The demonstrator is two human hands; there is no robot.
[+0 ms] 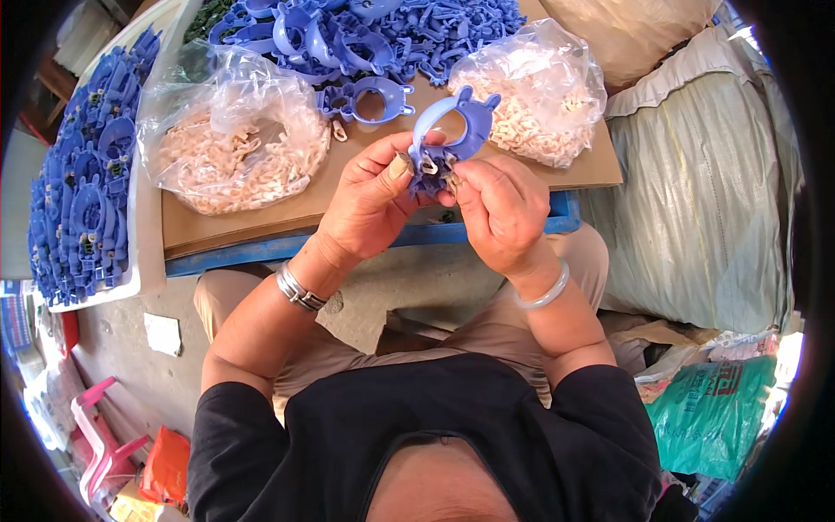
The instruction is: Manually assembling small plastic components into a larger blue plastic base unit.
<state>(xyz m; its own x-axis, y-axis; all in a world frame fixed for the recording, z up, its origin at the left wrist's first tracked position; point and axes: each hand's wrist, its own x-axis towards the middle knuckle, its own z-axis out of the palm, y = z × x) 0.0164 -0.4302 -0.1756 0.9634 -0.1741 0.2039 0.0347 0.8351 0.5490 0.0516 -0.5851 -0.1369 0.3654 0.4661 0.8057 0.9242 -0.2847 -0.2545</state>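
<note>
My left hand (372,193) grips a blue plastic part (477,126) from the left, its thumb pressed on the part's lower end. The part has an open ring with two small ear-like knobs at the top. A small cream-coloured loop piece (429,163) shows at the lower end, between my hands. My right hand (506,204) pinches at that same end from the right; whether its fingertips hold a separate small piece cannot be made out. Just beyond my hands, another blue ring part (389,91) lies on the cardboard, with one loose cream loop (339,130) beside it.
Clear bags of cream loops stand at left (235,174) and right (544,117) on the cardboard (217,228). A pile of blue parts (348,39) lies behind. A white tray (150,217) of blue parts is far left, a big woven sack (696,191) at right.
</note>
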